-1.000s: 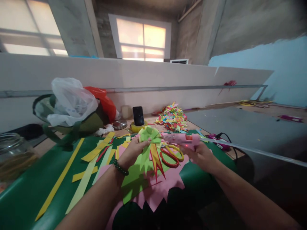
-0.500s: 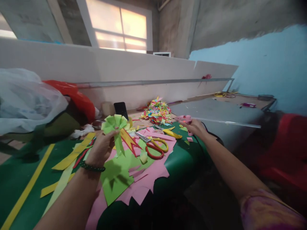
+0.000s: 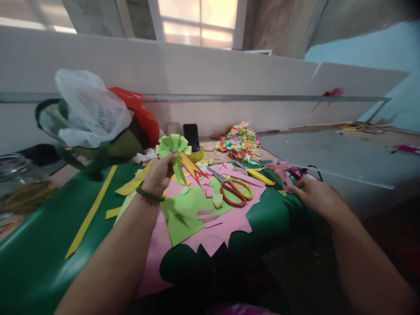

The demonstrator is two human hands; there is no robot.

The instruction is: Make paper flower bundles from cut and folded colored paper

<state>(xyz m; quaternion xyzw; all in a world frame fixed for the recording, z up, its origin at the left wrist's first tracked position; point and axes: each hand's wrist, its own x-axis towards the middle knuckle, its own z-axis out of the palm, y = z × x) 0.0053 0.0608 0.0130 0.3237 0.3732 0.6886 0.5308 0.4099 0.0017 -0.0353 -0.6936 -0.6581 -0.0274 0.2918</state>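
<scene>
My left hand (image 3: 159,173) is closed on a green paper bow (image 3: 173,146) with green, yellow and red pointed tails, held up above the green table (image 3: 39,245). My right hand (image 3: 316,196) hovers low at the table's right edge with its fingers spread, holding nothing. Just left of its fingertips lies a pink glue gun (image 3: 280,168) on the table. Red and yellow scissors (image 3: 233,189) lie between the hands on pink paper (image 3: 229,223) and a green sheet (image 3: 183,214).
A heap of coloured paper pieces (image 3: 240,145) lies at the back, next to a black phone (image 3: 191,137). Plastic bags (image 3: 92,111) sit in a basket at the back left. Yellow strips (image 3: 90,214) lie on the left. A glass jar (image 3: 16,179) stands far left.
My right hand has set the pink glue gun down on the table and drawn back open. My left hand still holds the bow raised. The view swung right, then back left.
</scene>
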